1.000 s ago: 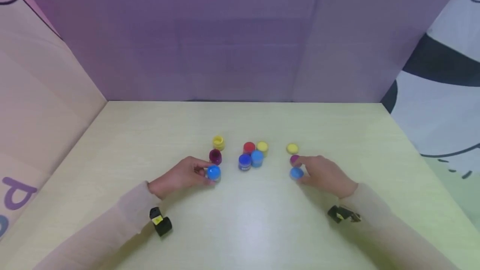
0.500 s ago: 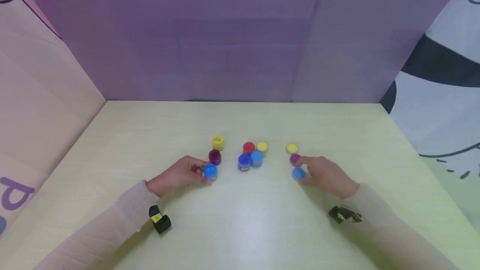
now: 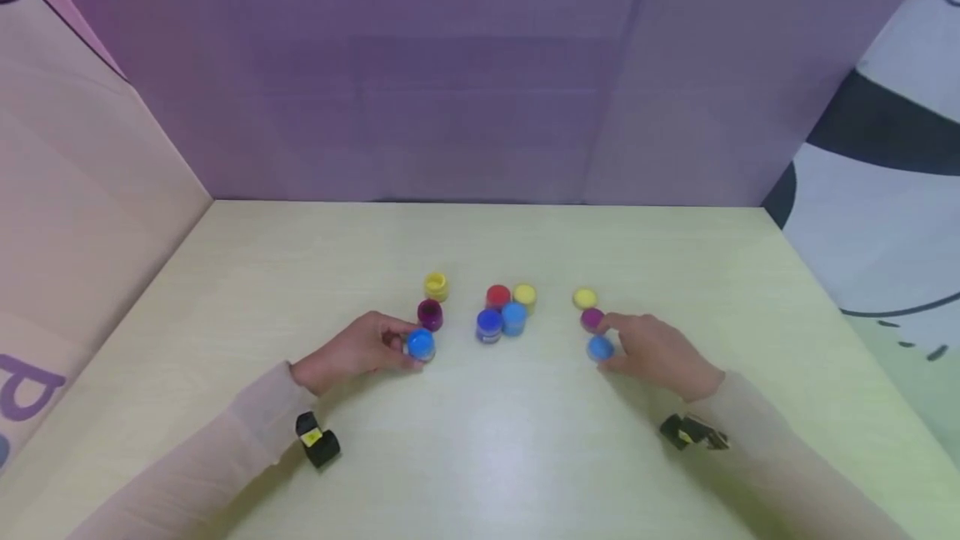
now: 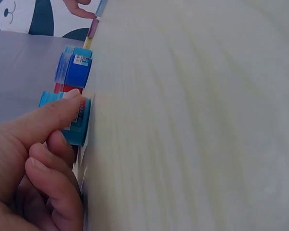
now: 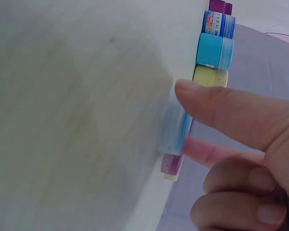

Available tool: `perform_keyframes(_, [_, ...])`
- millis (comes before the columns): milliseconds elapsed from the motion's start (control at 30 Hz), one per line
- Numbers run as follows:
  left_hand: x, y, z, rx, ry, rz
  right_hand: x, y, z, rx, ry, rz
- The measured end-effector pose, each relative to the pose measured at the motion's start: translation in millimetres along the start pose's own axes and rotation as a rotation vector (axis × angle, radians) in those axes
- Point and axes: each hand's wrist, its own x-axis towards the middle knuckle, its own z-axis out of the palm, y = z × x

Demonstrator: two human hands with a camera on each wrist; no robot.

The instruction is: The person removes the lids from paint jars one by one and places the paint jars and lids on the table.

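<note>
1. The left hand [image 3: 354, 354] had its thumb and forefinger clamped on a small bright-blue jar [image 3: 421, 346], which stood upright on the table. In the left wrist view the other fingers were curled in toward the palm, and a printed label showed partly behind the thumb.
2. The right hand [image 3: 660, 358] held its thumb and forefinger apart, one on either side of a light-blue lid [image 3: 600, 348] at the tabletop; its other fingers were bent back. The lid was blurred in the right wrist view, so I cannot tell whether those two fingers were pressing on it.
3. A purple lid [image 3: 591, 320] lay by the right forefinger, just beyond the light-blue one, and a yellow lid [image 3: 585, 298] lay just past that.
4. Just past the held jar stood an open purple jar [image 3: 430, 317], with an open yellow jar [image 3: 437, 287] behind it.
5. Between the hands, well apart from both rows, four capped jars stood in a tight cluster: dark blue [image 3: 489, 326] and light blue [image 3: 513, 319] nearer the person, red [image 3: 498, 297] and pale yellow [image 3: 525, 297] behind.
6. Pale sleeves [image 3: 217, 457] covered both forearms, with a black camera [image 3: 324, 450] worn at each wrist.
7. The pale wooden table [image 3: 495, 448] ran back to a purple panel [image 3: 487, 73].
</note>
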Motion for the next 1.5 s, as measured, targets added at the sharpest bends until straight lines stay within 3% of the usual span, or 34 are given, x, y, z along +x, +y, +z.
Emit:
perform_keyframes(133, [-3.0,-0.8,-2.6,0.032,0.026,0.000,-1.7,-6,-1,-0.010,0.041,-0.015])
perform_keyframes(433, [-9.6,7.2,-5.5,0.010,0.073,-0.030,2.9,-19,3,-0.024,0.159,-0.191])
perform_keyframes(633, [-10.2,7.1,-5.1,0.011,0.078,-0.028,15.3,-28,12,0.051,0.157,-0.214])
perform_keyframes(933, [-13.7,6.8,-7.5,0.005,0.087,0.013,43.7,-41,15,0.064,0.148,-0.292])
perform_keyframes(1067, [-13.8,7.9,-7.2,-0.003,0.085,0.026,51.6,-42,14,0.066,0.120,-0.291])
perform_keyframes(1267, [-15.0,8.8,-7.4,0.011,0.109,-0.004,56.1,-40,12,0.058,0.092,-0.288])
perform_keyframes(1500, [-17.1,11.9,-11.5,0.032,0.116,-0.007,55.9,-44,8,0.065,0.056,-0.232])
